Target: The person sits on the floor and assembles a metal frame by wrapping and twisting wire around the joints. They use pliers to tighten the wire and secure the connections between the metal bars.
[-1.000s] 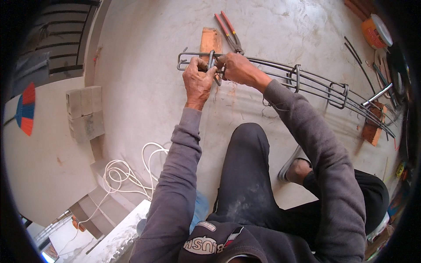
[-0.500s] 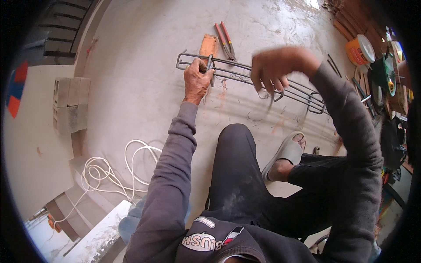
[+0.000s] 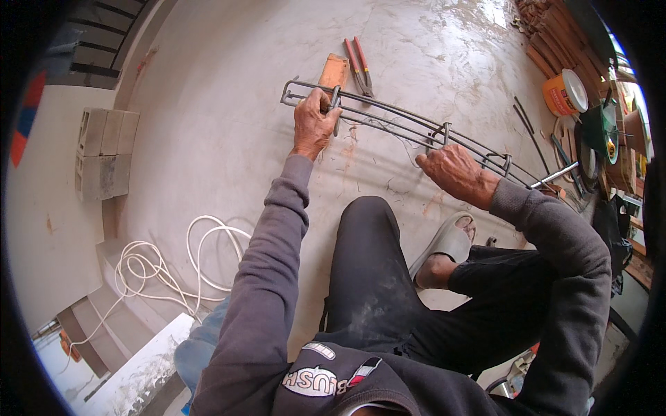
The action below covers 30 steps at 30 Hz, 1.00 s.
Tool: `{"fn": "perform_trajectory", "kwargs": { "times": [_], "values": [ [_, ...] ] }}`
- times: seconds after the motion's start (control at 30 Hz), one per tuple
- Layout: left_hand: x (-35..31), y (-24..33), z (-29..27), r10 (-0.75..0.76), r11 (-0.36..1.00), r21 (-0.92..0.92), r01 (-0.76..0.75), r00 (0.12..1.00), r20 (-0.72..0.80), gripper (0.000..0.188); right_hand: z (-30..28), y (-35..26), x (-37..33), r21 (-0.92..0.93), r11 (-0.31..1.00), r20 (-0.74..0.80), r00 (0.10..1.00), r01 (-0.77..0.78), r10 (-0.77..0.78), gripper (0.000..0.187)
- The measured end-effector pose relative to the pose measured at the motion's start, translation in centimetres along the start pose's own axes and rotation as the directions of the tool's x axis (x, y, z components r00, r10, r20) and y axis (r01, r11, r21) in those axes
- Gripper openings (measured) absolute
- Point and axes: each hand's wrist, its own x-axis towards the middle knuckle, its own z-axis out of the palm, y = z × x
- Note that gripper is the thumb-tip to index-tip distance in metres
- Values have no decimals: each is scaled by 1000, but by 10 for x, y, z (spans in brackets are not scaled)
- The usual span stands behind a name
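A long cage of dark steel rebar (image 3: pixel 388 108) lies slantwise across the floor in front of me. Closed around a square stirrup (image 3: pixel 337 96) near its left end is my left hand (image 3: pixel 316 125), thumb against the steel. My right hand (image 3: pixel 459 172) is closed beside another stirrup (image 3: pixel 447 129) farther right; its curled fingers hide whatever they grip. Thin wire (image 3: pixel 388 126) runs loosely along the bars between the hands. An orange block (image 3: pixel 334 71) sits at the cage's far side, by my left hand. Red-handled pliers (image 3: pixel 365 86) lie just right of that block.
Grey blocks (image 3: pixel 104 145) are stacked at the left, above a coiled white cable (image 3: pixel 149 267). An orange-and-white bucket (image 3: pixel 559 94), a green container (image 3: pixel 602 125) and loose bars (image 3: pixel 525 119) crowd the right side. Wire scraps are strewn near my sandalled foot (image 3: pixel 444 251).
My right hand has come down from above the bars to beside the stirrup, its fingers now curled. The left hand keeps its hold on the stirrup.
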Motion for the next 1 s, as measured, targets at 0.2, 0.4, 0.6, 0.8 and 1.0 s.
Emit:
{"fn": "perform_trajectory", "kwargs": {
  "times": [0.2, 0.4, 0.6, 0.8, 1.0],
  "values": [
    [0, -3, 1, 4, 1000, -13, -4, 1000, -4, 32, -48, 25, 32, 596, 796, -150, 959, -106, 240, 21],
    [2, -2, -2, -2, 1000, -14, 2, 1000, 2, 32, -50, 66, 78, 828, 550, -135, 913, -110, 386, 22],
    [7, 6, 10, 3, 1000, -26, -3, 1000, 20, 32, 34, 95, 117, 376, 895, -592, 805, 241, 32, 11],
    [1, -3, -1, 14, 1000, -14, -14, 1000, 8, 31, 47, 13, 142, 337, 909, -535, 744, -245, 399, 10],
    [1, 0, -2, -13, 1000, 12, 13, 1000, 19, 31, 15, 28, 115, 218, 954, -137, 962, -204, 237, 10]
  ]
}}
